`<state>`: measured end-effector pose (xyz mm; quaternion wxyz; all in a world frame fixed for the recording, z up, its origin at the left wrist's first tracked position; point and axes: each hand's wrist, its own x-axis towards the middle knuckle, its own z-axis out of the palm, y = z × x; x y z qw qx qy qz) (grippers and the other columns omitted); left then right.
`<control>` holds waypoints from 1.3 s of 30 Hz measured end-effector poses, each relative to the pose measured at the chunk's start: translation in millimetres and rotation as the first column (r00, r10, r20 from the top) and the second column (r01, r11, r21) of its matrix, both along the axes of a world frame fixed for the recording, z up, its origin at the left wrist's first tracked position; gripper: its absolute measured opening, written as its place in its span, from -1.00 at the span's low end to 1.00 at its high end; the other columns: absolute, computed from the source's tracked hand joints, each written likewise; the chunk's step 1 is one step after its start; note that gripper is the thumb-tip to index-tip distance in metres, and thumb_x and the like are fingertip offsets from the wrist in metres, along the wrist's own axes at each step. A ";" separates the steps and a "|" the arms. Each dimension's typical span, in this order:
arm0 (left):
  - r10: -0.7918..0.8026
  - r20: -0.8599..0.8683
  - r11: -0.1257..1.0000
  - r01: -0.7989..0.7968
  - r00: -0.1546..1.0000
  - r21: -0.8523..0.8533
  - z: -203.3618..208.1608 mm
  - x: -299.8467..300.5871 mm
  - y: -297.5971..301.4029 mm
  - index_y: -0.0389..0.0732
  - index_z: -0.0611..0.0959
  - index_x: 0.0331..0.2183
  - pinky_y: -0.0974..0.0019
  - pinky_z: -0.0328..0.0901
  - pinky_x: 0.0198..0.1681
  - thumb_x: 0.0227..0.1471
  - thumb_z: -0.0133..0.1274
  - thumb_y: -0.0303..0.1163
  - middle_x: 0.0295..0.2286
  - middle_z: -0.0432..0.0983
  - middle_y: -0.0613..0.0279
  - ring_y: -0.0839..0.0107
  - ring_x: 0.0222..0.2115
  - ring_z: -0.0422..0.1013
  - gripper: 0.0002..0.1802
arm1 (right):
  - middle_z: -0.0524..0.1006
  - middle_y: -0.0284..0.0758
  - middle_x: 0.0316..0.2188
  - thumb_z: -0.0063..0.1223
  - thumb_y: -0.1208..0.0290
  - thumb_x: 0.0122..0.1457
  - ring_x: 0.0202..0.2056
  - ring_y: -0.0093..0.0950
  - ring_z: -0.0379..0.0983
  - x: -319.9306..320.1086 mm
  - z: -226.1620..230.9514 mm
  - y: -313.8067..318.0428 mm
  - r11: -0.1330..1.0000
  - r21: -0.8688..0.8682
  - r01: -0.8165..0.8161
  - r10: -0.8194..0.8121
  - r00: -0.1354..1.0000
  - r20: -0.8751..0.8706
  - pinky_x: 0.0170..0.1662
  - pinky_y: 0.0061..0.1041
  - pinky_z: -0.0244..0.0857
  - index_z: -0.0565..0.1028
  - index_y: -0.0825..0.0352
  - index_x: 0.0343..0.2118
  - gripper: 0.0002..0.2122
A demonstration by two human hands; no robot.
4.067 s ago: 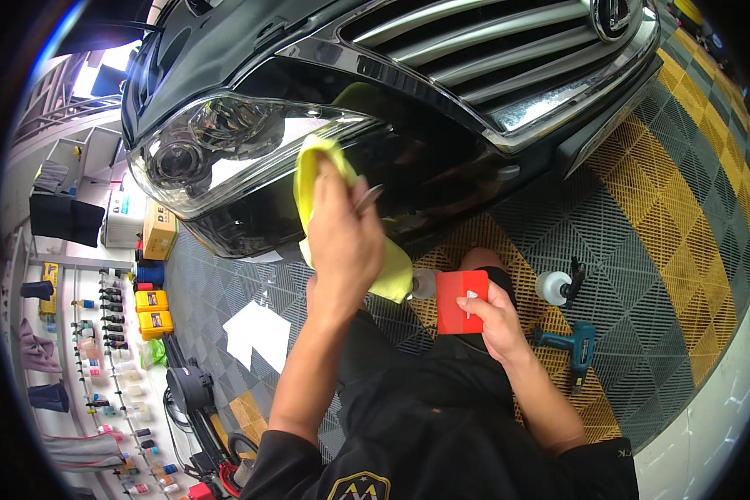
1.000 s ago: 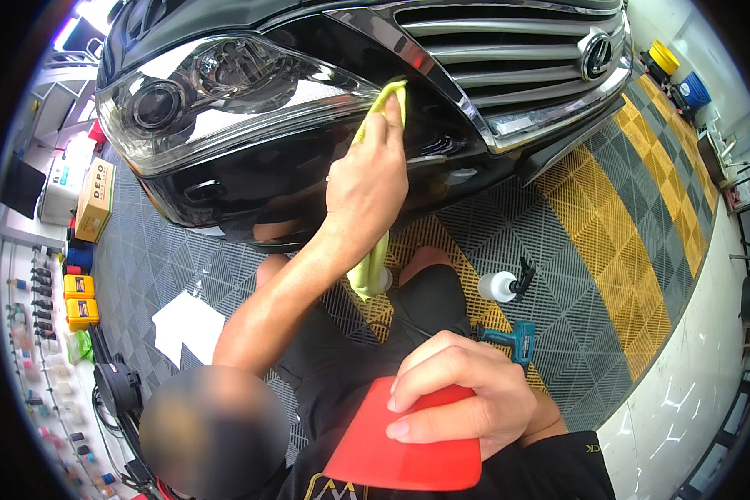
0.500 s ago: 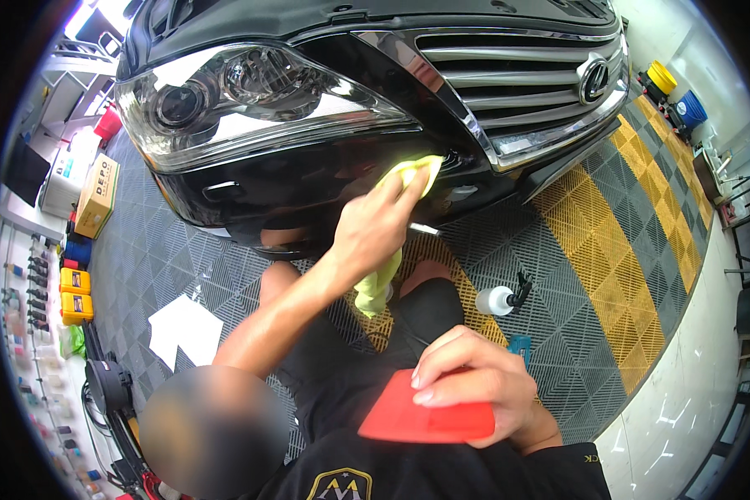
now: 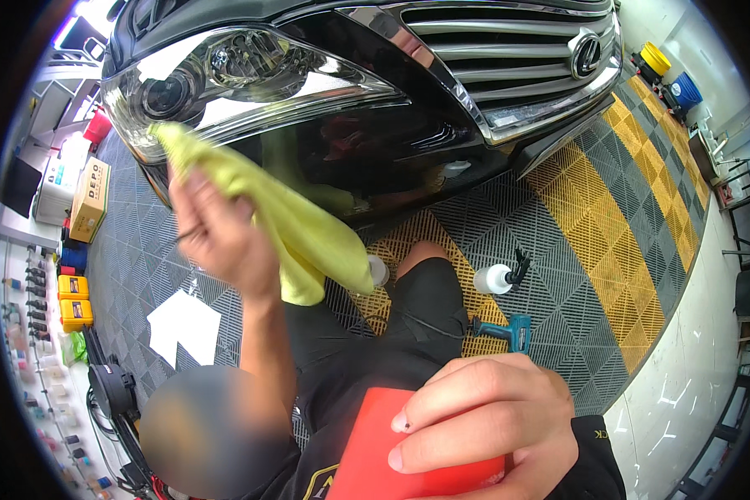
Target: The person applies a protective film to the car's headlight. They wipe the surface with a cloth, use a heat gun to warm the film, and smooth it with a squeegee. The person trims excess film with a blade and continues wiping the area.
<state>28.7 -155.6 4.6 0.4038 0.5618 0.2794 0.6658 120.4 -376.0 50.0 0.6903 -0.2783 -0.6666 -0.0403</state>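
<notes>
My left hand (image 4: 229, 237), blurred by motion, grips a yellow-green microfiber cloth (image 4: 308, 221). The cloth's upper corner lies over the lower outer corner of the headlight (image 4: 171, 96), and the rest hangs loosely down toward my legs. A thin dark stick-like thing pokes out of the same hand; its kind is unclear. Close to my chest, my right hand (image 4: 496, 400) has its fingers over a flat red squeegee-like piece (image 4: 375, 442) with slanted sides. Behind the cloth is the glossy black front bumper (image 4: 342, 158) of a car, with a silver grille (image 4: 508, 62) to its right.
On the grey and yellow tiled floor stand a white spray bottle (image 4: 493, 279) and a teal cordless drill (image 4: 512, 332), right of my knee. White sheets (image 4: 183, 327) lie at left. Farther left are a cardboard box (image 4: 90, 200) and yellow cases (image 4: 75, 300).
My left hand has swept the cloth leftward from the bumper beside the grille to the headlight's outer corner. The red piece has come nearer and tilted. More of the drill shows.
</notes>
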 end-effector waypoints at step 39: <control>-0.108 0.041 0.954 0.116 0.993 -0.278 -90.1 -169.9 -33.6 -0.29 0.53 0.11 0.19 0.43 0.04 0.44 -0.12 -0.29 -0.08 0.56 0.07 0.32 -0.04 0.50 -0.63 | 0.61 -0.14 -0.18 0.16 0.70 0.18 -0.15 -0.27 0.62 -76.3 -88.8 -51.2 0.801 -0.515 -0.305 -0.029 0.840 -0.542 -0.11 -0.37 0.50 0.51 0.39 -0.12 -0.79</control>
